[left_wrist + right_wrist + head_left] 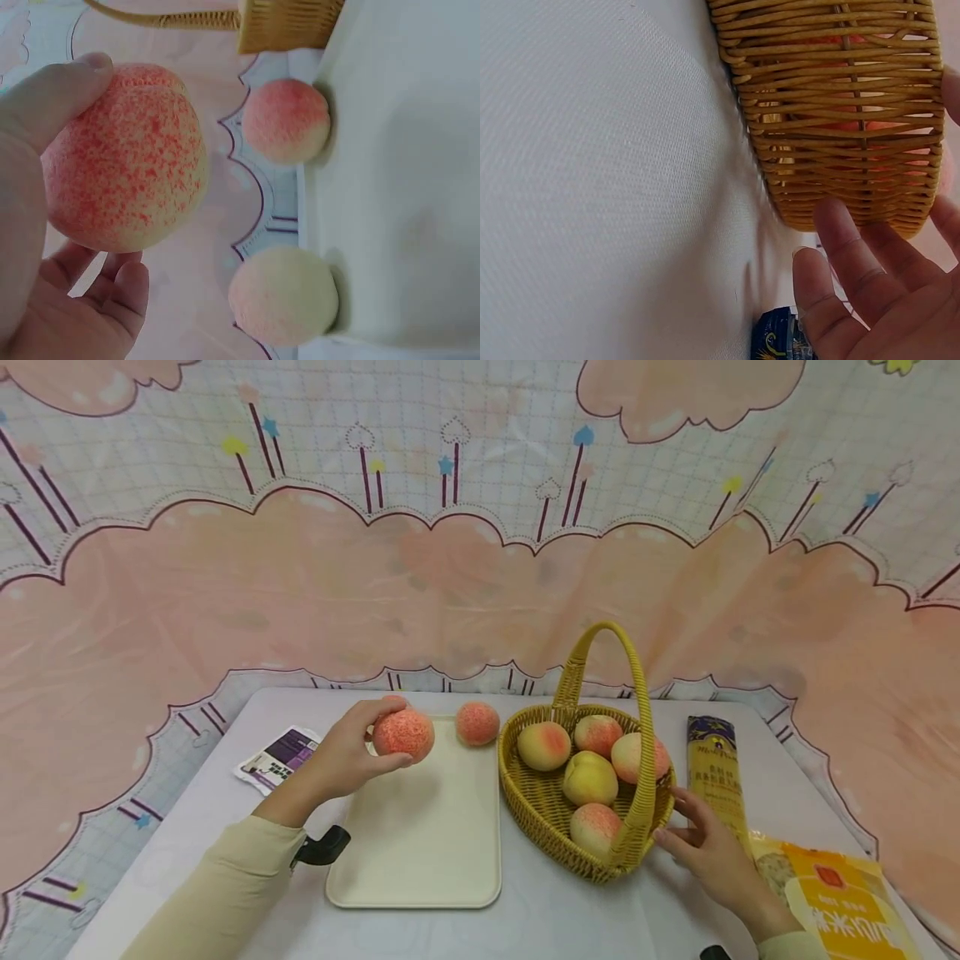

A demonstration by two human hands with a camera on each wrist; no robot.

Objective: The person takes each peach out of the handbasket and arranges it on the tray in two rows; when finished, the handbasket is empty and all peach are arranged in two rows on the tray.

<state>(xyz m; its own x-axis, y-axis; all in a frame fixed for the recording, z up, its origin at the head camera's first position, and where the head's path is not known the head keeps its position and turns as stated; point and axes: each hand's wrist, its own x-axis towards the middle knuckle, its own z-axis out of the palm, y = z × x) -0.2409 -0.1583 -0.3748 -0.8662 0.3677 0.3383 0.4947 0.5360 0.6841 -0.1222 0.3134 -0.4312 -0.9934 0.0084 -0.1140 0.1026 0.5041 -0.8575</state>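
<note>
My left hand [352,752] holds a speckled red peach [403,735] between thumb and fingers, above the far end of the cream tray [420,860]. In the left wrist view, the held peach [127,157] appears large, and two others, a pink peach [285,120] and a paler peach [283,296], sit at the tray's far edge. To the right, my right hand [708,852] rests its fingertips against the side of a yellow wicker basket [536,827]. Several peaches, one a yellow peach [590,779], lie inside it. The right wrist view has relaxed fingers [855,262] at the woven wall.
A tall handle [637,677] arches over the basket. Right of the basket lie a spaghetti packet [712,752] and, nearer, a yellow-orange food bag [840,893]. A white and purple packet [281,756] lies left of the tray. A patterned cloth [450,593] hangs behind the table.
</note>
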